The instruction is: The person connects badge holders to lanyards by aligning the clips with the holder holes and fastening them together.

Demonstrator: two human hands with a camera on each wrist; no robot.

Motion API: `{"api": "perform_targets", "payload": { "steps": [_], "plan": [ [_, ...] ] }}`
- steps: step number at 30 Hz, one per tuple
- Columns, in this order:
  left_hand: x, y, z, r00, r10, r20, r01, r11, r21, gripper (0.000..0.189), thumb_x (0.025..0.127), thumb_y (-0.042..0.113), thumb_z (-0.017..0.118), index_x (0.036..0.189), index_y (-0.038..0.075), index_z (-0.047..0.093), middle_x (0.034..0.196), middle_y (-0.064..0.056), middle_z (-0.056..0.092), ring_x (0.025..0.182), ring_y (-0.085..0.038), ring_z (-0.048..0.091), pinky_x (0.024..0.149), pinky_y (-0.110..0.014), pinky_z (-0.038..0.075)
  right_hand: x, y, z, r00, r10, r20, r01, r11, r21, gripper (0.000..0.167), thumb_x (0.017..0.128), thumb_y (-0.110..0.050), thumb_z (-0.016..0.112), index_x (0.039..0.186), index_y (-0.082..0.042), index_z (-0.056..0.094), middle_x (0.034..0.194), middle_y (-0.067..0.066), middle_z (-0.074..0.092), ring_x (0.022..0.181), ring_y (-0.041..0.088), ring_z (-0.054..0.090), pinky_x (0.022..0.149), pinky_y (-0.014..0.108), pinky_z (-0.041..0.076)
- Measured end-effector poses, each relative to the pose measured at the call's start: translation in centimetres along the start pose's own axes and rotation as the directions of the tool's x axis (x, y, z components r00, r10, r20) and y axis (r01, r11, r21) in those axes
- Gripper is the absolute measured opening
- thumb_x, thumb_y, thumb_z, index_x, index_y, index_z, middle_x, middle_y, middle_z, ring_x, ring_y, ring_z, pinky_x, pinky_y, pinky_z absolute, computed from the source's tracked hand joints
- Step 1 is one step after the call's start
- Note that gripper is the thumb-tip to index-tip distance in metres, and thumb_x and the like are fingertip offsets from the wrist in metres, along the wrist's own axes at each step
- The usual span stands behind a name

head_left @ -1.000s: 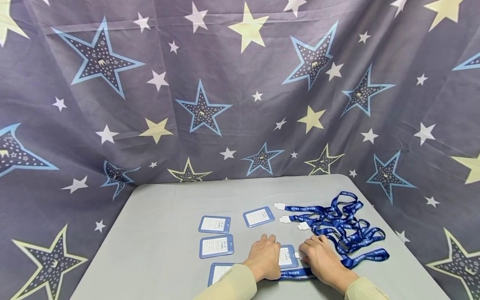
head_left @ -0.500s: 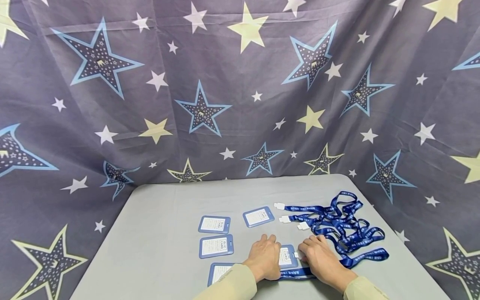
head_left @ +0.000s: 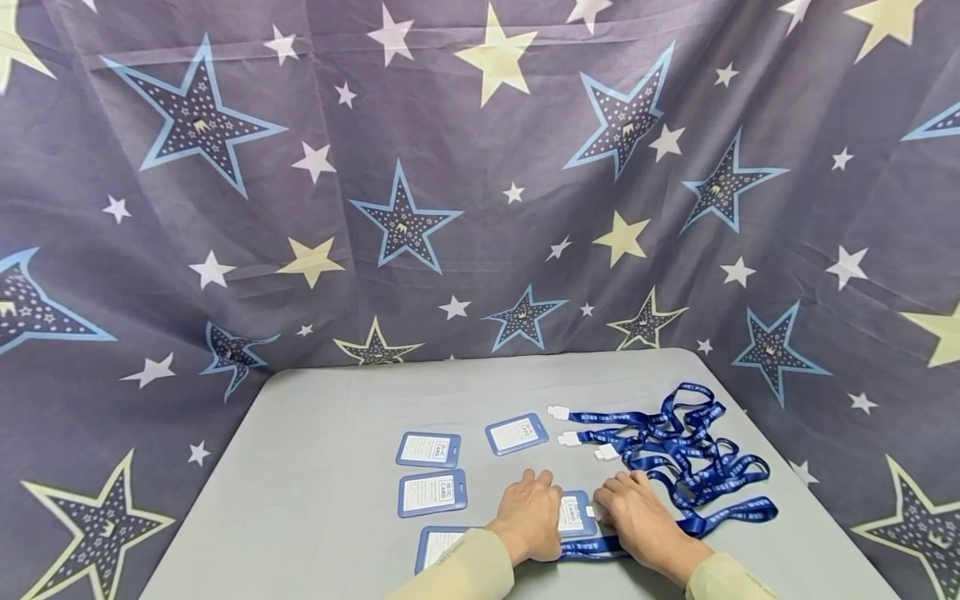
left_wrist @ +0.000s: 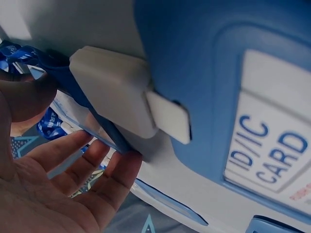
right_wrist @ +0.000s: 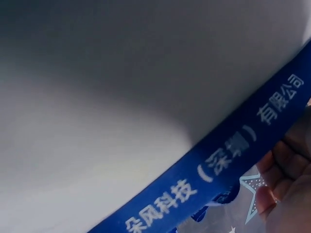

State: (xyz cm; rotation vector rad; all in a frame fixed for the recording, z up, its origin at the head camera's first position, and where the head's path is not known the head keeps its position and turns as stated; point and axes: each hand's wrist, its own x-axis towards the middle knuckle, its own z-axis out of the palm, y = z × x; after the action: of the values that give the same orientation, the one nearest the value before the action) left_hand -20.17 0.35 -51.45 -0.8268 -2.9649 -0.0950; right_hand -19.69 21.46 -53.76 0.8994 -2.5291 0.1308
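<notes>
A blue badge holder [head_left: 575,514] with a white ID/IC card lies at the table's near side. My left hand [head_left: 527,512] grips its left end, which is hidden under the bent fingers. At its slotted right end, my right hand [head_left: 637,512] pinches the clip of a blue lanyard [head_left: 592,547]. The left wrist view shows the clip [left_wrist: 114,90] close up, its white tab through the slot. A hand [left_wrist: 73,184] lies behind it, with the thumb on the strap. In the right wrist view the printed strap [right_wrist: 194,165] crosses in front of a hand [right_wrist: 291,184].
Several more badge holders [head_left: 432,493] lie to the left and behind, one partly covered by the left sleeve [head_left: 472,567]. Tangled blue lanyards [head_left: 697,479] with white clips [head_left: 606,452] spread over the right side of the grey table [head_left: 337,417]. A star-patterned curtain [head_left: 450,125] hangs behind.
</notes>
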Motion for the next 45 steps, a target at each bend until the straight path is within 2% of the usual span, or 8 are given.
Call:
{"api": "perform_targets", "payload": {
  "steps": [14, 24, 31, 38, 45],
  "plan": [
    [-0.1, 0.0, 0.3, 1.0, 0.007, -0.004, -0.007, 1.0, 0.004, 0.048, 0.053, 0.029, 0.089, 0.096, 0.013, 0.072, 0.087, 0.004, 0.052, 0.081, -0.016, 0.047, 0.069, -0.027, 0.052, -0.1, -0.2, -0.2, 1.0, 0.002, 0.015, -0.002, 1.0, -0.009, 0.024, 0.068, -0.009, 0.086, 0.081, -0.016, 0.066, 0.077, -0.01, 0.059, 0.074, 0.012, 0.047, 0.071, 0.033, 0.035],
    [-0.1, -0.2, 0.7, 1.0, 0.016, -0.019, -0.016, 1.0, -0.007, 0.048, 0.054, 0.031, 0.089, 0.095, 0.013, 0.071, 0.087, 0.004, 0.051, 0.08, -0.015, 0.046, 0.068, -0.026, 0.051, -0.2, -0.2, 0.0, 0.999, -0.001, -0.053, 0.003, 1.0, 0.027, 0.029, 0.065, -0.009, 0.086, 0.08, -0.018, 0.064, 0.076, -0.013, 0.056, 0.073, 0.01, 0.045, 0.07, 0.032, 0.034],
    [-0.1, -0.6, 0.6, 1.0, 0.012, -0.006, -0.012, 0.999, -0.034, 0.052, 0.055, 0.032, 0.089, 0.101, 0.013, 0.072, 0.089, 0.004, 0.051, 0.081, -0.014, 0.046, 0.068, -0.027, 0.051, -0.3, -0.2, -0.2, 0.999, 0.033, -0.025, -0.031, 0.998, 0.057, 0.027, 0.067, -0.008, 0.087, 0.087, -0.016, 0.07, 0.081, -0.01, 0.063, 0.077, 0.01, 0.05, 0.071, 0.033, 0.036],
    [-0.2, -1.0, 0.5, 1.0, 0.019, 0.006, -0.018, 0.998, -0.06, 0.053, 0.061, 0.037, 0.089, 0.106, 0.014, 0.073, 0.091, 0.005, 0.053, 0.082, -0.014, 0.046, 0.069, -0.027, 0.051, -0.3, -0.1, -0.5, 0.998, 0.057, -0.008, -0.057, 0.996, 0.063, 0.026, 0.07, -0.009, 0.088, 0.09, -0.015, 0.073, 0.083, -0.009, 0.066, 0.081, 0.011, 0.054, 0.075, 0.035, 0.037],
    [-0.5, -1.4, 0.4, 1.0, 0.026, -0.013, -0.027, 0.996, -0.085, 0.056, 0.063, 0.039, 0.089, 0.109, 0.013, 0.073, 0.095, 0.004, 0.055, 0.085, -0.014, 0.048, 0.074, -0.027, 0.052, -0.4, -0.2, -0.6, 0.997, 0.076, 0.015, -0.077, 0.995, 0.07, 0.026, 0.071, -0.011, 0.087, 0.092, -0.014, 0.074, 0.086, -0.007, 0.068, 0.083, 0.012, 0.055, 0.076, 0.036, 0.039]
  ]
}}
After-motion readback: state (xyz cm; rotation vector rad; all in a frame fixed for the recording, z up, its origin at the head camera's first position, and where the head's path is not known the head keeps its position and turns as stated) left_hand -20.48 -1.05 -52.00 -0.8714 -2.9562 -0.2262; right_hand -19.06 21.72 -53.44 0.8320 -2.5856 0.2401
